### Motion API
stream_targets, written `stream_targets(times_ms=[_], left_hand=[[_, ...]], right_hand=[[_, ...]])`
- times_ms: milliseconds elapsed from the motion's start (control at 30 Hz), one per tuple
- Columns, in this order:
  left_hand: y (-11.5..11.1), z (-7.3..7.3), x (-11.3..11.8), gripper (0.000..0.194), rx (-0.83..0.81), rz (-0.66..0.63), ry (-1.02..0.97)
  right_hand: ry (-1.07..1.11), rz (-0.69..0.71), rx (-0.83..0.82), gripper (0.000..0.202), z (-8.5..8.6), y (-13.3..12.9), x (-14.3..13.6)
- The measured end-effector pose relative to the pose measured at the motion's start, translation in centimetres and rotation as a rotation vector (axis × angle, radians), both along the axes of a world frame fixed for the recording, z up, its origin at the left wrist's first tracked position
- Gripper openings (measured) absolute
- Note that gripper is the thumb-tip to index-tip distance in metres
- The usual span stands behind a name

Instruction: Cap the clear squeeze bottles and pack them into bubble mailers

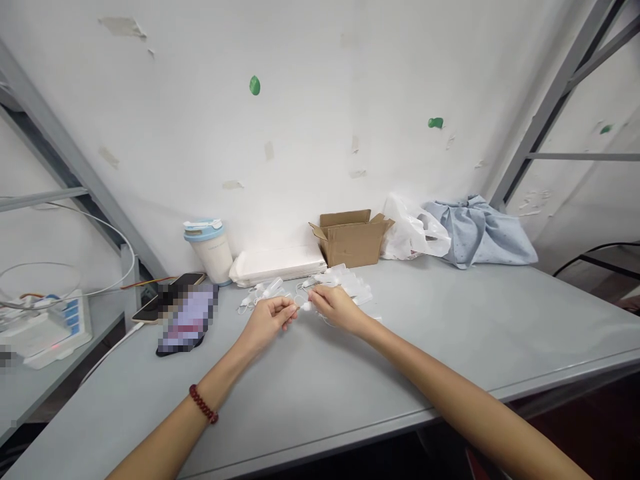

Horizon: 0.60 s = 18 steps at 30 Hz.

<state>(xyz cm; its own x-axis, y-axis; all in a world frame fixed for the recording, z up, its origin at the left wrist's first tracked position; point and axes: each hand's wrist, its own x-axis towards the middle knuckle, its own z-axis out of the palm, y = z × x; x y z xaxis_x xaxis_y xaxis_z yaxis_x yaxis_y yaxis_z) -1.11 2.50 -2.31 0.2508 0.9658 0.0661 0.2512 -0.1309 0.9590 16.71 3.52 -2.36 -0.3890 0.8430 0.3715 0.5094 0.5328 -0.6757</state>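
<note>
My left hand is closed in a pinch in the middle of the table. A thin brownish tip shows at its fingertips; what it belongs to I cannot make out. Facing it, my right hand is closed on a small plastic bottle, mostly hidden by the fingers. The bottle's white cap points at my left fingertips, almost touching them. Behind my right hand lies a group of small clear bottles with white caps and thin loops. A few similar bottles lie just beyond my left hand.
Along the wall stand a lidded cup, a white flat stack, an open cardboard box, a white plastic bag and a blue cloth. A phone and a blurred purple item lie left. A power strip sits farther left.
</note>
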Motion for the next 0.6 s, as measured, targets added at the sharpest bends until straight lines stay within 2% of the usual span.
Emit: stream_targets(times_ms=[200, 367, 600], left_hand=[[-0.3, -0.4, 0.4, 0.022, 0.033, -0.009, 0.101], [-0.7, -0.3, 0.9, 0.021, 0.111, 0.01, 0.168], [-0.1, 0.8, -0.1, 0.026, 0.068, -0.057, 0.016]], right_hand=[[-0.078, -0.075, 0.047, 0.026, -0.5, -0.3, -0.4], [-0.09, -0.085, 0.058, 0.025, -0.7, -0.4, -0.5], [0.05, -0.069, 0.058, 0.027, -0.2, 0.0, -0.2]])
